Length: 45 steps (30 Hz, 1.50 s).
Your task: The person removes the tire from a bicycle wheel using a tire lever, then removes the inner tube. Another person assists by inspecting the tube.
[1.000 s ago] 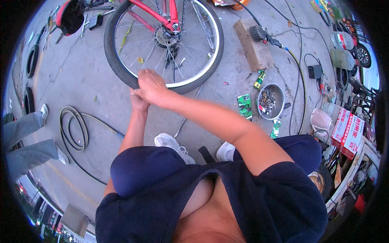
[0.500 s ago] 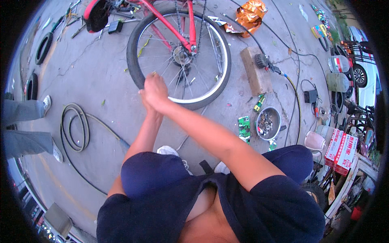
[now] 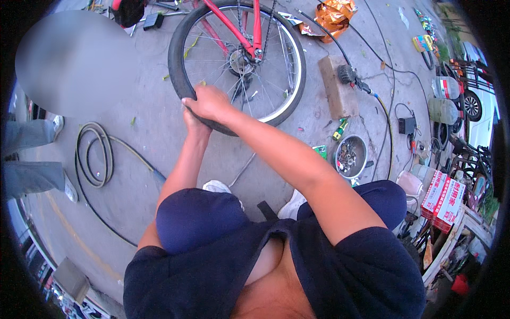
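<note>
Tyre is showing black, its rim white and frame red, all near 12 o'clock, while crumpled foil is gleaming orange at 1, box is showing red-and-white panels past 3, and shirt is looking dark navy toward 6.

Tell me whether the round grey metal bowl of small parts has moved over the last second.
No. The bowl keeps its place on the near side of the rectangular brown wooden block; both appear lower only because the camera moved.
</note>
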Available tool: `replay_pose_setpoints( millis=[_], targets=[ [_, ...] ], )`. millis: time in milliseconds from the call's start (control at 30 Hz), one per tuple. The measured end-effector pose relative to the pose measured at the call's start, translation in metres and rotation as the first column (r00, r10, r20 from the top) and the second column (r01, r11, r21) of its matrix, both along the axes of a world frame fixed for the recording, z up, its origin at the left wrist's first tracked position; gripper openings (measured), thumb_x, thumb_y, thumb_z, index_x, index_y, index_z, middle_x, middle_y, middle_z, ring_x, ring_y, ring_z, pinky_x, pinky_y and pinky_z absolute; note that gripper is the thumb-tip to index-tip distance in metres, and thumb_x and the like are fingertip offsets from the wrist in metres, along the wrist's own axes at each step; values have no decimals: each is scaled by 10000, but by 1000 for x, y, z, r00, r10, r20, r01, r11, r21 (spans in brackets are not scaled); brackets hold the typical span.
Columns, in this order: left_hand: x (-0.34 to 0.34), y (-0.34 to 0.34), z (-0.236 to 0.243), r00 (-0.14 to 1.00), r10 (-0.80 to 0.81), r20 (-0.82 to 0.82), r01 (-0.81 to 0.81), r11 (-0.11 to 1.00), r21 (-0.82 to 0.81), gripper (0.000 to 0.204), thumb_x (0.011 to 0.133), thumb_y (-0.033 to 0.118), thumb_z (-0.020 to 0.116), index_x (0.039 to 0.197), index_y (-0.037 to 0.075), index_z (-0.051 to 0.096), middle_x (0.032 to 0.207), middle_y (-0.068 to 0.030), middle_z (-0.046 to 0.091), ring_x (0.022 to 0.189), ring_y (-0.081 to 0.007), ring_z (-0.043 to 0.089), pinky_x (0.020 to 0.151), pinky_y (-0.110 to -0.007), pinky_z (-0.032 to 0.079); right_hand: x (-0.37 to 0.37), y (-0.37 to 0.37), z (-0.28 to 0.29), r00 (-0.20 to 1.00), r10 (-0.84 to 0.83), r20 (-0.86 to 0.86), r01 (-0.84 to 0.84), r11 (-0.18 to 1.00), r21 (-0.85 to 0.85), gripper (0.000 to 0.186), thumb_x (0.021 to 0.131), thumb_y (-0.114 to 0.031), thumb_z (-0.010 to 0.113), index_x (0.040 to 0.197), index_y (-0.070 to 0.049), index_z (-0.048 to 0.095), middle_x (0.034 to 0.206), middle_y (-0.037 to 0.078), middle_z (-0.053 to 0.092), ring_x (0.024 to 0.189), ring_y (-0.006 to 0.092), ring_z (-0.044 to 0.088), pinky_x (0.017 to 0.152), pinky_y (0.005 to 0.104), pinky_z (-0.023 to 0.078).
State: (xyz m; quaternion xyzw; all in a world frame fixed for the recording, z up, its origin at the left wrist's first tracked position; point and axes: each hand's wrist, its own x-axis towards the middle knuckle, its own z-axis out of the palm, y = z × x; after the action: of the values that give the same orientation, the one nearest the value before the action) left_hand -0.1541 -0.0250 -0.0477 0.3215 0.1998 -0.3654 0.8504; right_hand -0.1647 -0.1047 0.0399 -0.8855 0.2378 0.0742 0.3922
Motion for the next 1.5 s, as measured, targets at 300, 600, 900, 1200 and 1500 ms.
replay_pose_setpoints(
  millis=[300,600,900,1200,1500],
  targets=[
    [21,4,-15,998,62,26,-67,955,288,323,853,308,343,737,44,488,612,-127,516,564,-274,516,582,-414,446,-81,-24,12,965,243,-98,-240,970,44,368,828,-361,563,1011,-42,556,902,198,623,871,375,592,735,476,455],
    [58,17,-18,989,-146,18,144,987,64,342,857,301,353,778,23,535,722,-153,566,678,-306,556,702,-466,467,-114,-54,-8,892,445,-81,-452,876,-166,337,815,-336,592,898,-14,535,771,195,617,781,385,605,673,502,451],
    [-24,13,-14,968,-102,-231,66,985,-158,447,810,471,507,903,38,574,885,-157,604,881,-310,578,834,-441,460,-83,-5,3,976,219,-23,-220,966,-135,377,812,-350,592,966,-11,537,798,214,631,777,390,617,685,477,475],
    [0,30,-28,975,36,-221,-50,997,-59,366,782,384,464,638,47,475,578,-100,449,553,-253,415,539,-385,383,-111,-16,-9,960,265,-88,-268,963,-13,399,831,-412,564,963,-35,547,824,188,633,814,376,611,707,482,464],
    [70,30,11,948,-282,-147,299,948,112,340,821,336,406,671,43,492,574,-108,457,579,-266,445,620,-392,406,-184,-99,-39,804,587,-93,-592,775,-222,367,800,-380,599,980,-64,551,910,108,602,920,292,585,766,435,448]
  ],
)
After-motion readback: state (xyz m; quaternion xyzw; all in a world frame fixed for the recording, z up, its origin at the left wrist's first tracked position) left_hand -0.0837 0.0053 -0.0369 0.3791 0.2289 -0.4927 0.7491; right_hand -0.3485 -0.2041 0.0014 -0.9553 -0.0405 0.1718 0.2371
